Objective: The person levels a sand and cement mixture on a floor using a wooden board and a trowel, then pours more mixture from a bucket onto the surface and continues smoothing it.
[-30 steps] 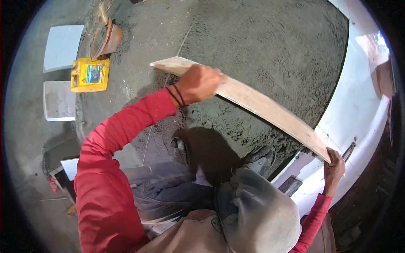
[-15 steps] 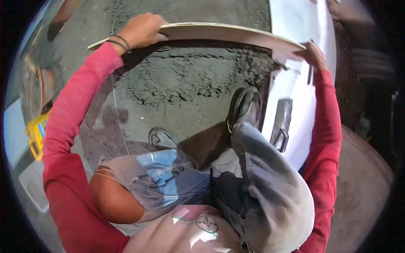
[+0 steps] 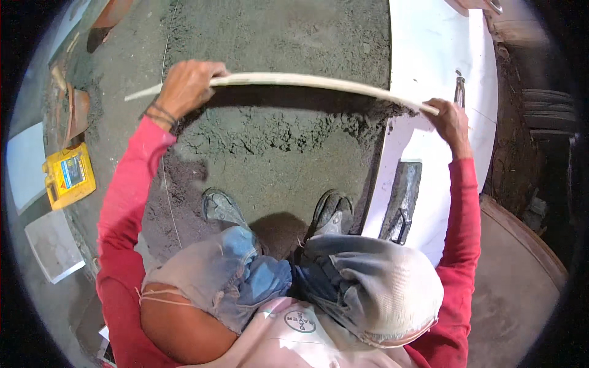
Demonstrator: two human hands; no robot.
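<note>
My left hand [image 3: 187,89] grips a long pale wooden board [image 3: 307,83] near its left end. My right hand [image 3: 448,119] holds the board's right end, above a white tiled strip [image 3: 442,49]. The board lies crosswise over wet grey cement [image 3: 270,37], with a shadow along its near side. Rough, lumpy mortar [image 3: 276,132] lies between it and my feet. A thin string [image 3: 164,184] runs lengthwise at left and passes near my left hand. A dark float with a handle [image 3: 396,202] rests on the white strip, inside my right forearm.
My shoes [image 3: 334,208] stand on the grey surface. At left are a yellow jug [image 3: 69,175], terracotta pieces [image 3: 78,110] and pale tiles [image 3: 54,245]. Beyond the white strip at right are a dark lower area [image 3: 515,153] and a curved grey surface [image 3: 509,282].
The view has turned, so the board runs more level across it. Since half a second ago, board and hands appear lower in view. Both hands still grip the board.
</note>
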